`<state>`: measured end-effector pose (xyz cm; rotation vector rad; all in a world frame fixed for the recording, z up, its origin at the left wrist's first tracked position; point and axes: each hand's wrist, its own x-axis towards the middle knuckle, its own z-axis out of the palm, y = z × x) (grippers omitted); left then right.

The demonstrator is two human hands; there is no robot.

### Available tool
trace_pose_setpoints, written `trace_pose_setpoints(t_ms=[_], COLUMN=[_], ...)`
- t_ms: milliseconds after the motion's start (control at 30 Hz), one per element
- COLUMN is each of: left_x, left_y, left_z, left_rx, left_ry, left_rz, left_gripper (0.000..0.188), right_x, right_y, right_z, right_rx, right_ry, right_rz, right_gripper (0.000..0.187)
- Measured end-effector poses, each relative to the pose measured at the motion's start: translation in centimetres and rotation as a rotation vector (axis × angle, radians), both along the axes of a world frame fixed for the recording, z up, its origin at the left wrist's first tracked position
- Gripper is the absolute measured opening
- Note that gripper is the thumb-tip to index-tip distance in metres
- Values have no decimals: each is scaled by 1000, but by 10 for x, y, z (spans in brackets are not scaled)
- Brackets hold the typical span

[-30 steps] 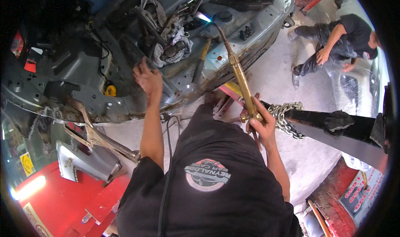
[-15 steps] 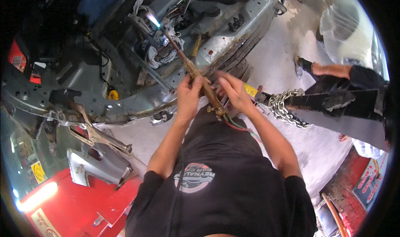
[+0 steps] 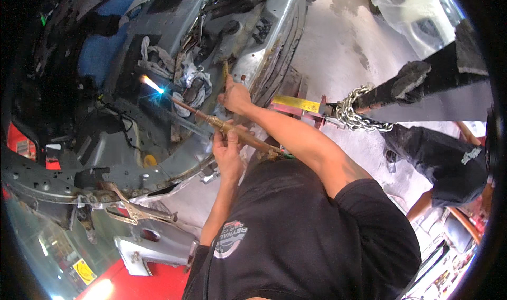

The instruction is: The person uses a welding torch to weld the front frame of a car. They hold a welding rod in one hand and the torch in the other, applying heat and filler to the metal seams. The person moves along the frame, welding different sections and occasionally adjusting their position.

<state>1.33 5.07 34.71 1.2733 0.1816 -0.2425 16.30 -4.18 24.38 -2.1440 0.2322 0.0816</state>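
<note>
A lit brass gas torch [image 3: 240, 135] lies across my left hand [image 3: 228, 151], whose fingers and thumb are wrapped around its body. From its tip a bright blue-white flame points up and left over the car's open front end. My right hand [image 3: 236, 98] reaches across, above the torch, to a wooden-handled hammer [image 3: 226, 69] lying by the inner side panel. The fingers close at the lower end of its handle; the hammer's head is hard to make out. Crumpled grey rags [image 3: 195, 83] lie in the bay, just beyond the torch's tube.
Locking pliers [image 3: 134, 210] clamp the front panel edge, near a loose silver body panel [image 3: 153, 250]. A chain [image 3: 351, 110] wraps a black beam on the right, beside a yellow-and-red bar [image 3: 296, 103]. Another person [image 3: 441, 163] is at the far right.
My right hand has left the torch and gone up to the hammer. The torch stays lit in my left hand. The view has turned, and the other person appears lower on the right.
</note>
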Motion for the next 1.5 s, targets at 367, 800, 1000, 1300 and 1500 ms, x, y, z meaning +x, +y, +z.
trace_pose_setpoints(t_ms=[367, 800, 1000, 1300, 1500], left_x=[7, 7, 8, 9, 10], left_y=[-16, -14, -3, -6, -11], left_z=[2, 2, -3, -5, -1], left_rx=[9, 79, 93, 70, 63], left_ry=[14, 33, 8, 32, 28], left_rz=[-133, -228, -228, -242, -277], left_gripper=[37, 38, 40, 39, 37], right_x=[-113, -74, -56, -44, -48], right_y=[-104, -112, -81, -82, -114], right_z=[57, -40, -44, -51, -68], right_rx=[623, 1391, 1298, 1236, 1259], right_ry=[-118, 171, 59, 55, 152], right_rz=[-286, -735, -902, -997, -693], right_gripper=[51, 30, 26, 28, 28])
